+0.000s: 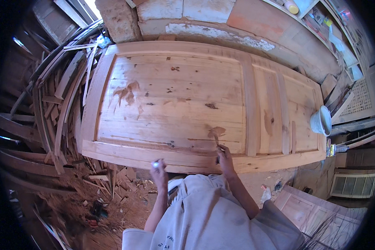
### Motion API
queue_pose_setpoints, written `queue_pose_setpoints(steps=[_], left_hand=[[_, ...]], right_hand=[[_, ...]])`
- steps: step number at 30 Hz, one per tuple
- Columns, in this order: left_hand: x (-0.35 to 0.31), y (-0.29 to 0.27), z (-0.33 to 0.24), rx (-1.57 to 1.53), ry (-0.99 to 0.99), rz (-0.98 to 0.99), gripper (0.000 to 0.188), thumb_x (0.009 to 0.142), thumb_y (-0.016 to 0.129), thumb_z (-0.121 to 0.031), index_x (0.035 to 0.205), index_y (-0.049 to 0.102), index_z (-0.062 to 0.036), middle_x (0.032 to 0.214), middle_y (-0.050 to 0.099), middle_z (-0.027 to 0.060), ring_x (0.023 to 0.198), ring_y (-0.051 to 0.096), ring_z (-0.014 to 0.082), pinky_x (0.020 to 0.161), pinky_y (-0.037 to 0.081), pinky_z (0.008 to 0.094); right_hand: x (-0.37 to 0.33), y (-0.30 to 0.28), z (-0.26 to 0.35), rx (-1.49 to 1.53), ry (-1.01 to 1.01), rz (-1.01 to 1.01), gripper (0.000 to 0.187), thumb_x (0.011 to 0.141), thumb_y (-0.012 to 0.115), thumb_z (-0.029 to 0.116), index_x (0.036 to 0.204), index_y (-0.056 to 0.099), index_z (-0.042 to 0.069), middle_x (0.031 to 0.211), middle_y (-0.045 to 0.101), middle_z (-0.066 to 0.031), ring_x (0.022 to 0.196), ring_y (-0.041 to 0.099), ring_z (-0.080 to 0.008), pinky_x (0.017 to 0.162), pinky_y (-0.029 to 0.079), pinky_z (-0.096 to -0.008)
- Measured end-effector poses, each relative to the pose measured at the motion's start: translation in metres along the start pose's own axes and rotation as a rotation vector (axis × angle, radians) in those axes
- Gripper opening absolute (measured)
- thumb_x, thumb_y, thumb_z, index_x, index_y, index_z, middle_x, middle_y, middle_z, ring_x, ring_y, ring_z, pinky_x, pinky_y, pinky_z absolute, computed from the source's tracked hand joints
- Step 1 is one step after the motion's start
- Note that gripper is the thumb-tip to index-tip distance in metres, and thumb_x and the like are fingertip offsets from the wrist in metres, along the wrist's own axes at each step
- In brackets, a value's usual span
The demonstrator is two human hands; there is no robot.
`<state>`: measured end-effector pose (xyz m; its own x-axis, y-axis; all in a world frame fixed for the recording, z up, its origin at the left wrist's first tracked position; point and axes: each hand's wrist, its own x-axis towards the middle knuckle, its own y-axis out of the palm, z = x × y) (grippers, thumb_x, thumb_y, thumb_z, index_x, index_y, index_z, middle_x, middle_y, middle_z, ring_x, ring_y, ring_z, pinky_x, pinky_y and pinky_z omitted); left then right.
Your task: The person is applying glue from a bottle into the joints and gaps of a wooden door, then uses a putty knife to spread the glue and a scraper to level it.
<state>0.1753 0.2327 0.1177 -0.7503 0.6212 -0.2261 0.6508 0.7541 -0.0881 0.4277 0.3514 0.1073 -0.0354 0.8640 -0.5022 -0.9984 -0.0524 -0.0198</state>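
Dark printed lettering [169, 242] stands in two short rows on the loose, pale grey cloth shirt [221, 208], beside its left sleeve [135, 239]; only fragments show, too incomplete to read as words.

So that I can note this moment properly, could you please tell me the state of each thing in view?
Panelled door: lying flat, marked with brown patches.
Left hand: closed on a small bright thing, kind unclear.
Right hand: closed on a thin tool.
Thin tool: tip at one brown patch.
Bucket: upright, open-topped, contents unclear.
Scrap wood: heaped loosely.
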Motion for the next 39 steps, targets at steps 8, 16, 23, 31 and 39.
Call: queue_pose_setpoints(steps=[8, 16, 23, 31, 39], left_hand=[[0.016, 0.125, -0.015, 0.494, 0.020, 0.523, 0.042, 0.089, 0.064, -0.042, 0.087, 0.064, -0.0001, 0.068, 0.062, 0.0200, 0.060, 0.062, 0.0325, 0.055, 0.045, 0.0430], [0.041, 0.135, 0.039, 0.217, -0.054, 0.620, 0.041, 0.083, 0.070, -0.042, 0.085, 0.067, -0.0007, 0.067, 0.066, 0.0138, 0.061, 0.064, 0.0230, 0.056, 0.048, 0.0384], [0.053, 0.105, 0.015, 0.362, -0.009, 0.495, 0.032, 0.083, 0.069, -0.032, 0.080, 0.067, -0.0008, 0.061, 0.061, 0.0077, 0.057, 0.057, 0.0156, 0.057, 0.047, 0.0336], [0.052, 0.086, -0.015, 0.295, -0.071, 0.511, 0.032, 0.088, 0.068, -0.032, 0.084, 0.066, -0.0008, 0.061, 0.057, 0.0033, 0.059, 0.049, 0.0086, 0.056, 0.043, 0.0307], [0.051, 0.094, 0.001, 0.263, -0.052, 0.503, 0.034, 0.091, 0.065, -0.033, 0.083, 0.065, 0.0001, 0.061, 0.056, 0.0056, 0.059, 0.049, 0.0106, 0.056, 0.042, 0.0310]], right_hand=[[-0.011, 0.065, -0.011, 0.034, 0.098, 0.046, 0.031, 0.099, 0.050, 0.016, 0.127, 0.039, 0.009, 0.082, 0.055, -0.0033, 0.062, 0.054, -0.0098, 0.051, 0.045, -0.0253], [-0.001, 0.074, -0.028, 0.060, -0.154, 0.152, 0.033, 0.100, 0.047, 0.015, 0.131, 0.042, 0.006, 0.090, 0.057, -0.0031, 0.076, 0.051, -0.0062, 0.061, 0.044, -0.0228], [0.032, 0.013, -0.007, -0.916, -0.421, 0.074, 0.060, 0.093, 0.057, 0.026, 0.142, 0.034, 0.002, 0.132, 0.054, -0.0191, 0.123, 0.052, -0.0324, 0.103, 0.041, -0.0419], [0.075, 0.007, -0.017, -1.378, -0.463, -0.005, 0.090, 0.089, 0.053, 0.055, 0.150, 0.015, 0.000, 0.158, 0.014, -0.0193, 0.146, 0.016, -0.0340, 0.117, 0.017, -0.0479], [0.077, 0.004, -0.033, -1.468, -0.464, -0.050, 0.100, 0.087, 0.048, 0.065, 0.151, 0.009, 0.000, 0.159, 0.008, -0.0178, 0.148, 0.007, -0.0319, 0.119, 0.007, -0.0494]])
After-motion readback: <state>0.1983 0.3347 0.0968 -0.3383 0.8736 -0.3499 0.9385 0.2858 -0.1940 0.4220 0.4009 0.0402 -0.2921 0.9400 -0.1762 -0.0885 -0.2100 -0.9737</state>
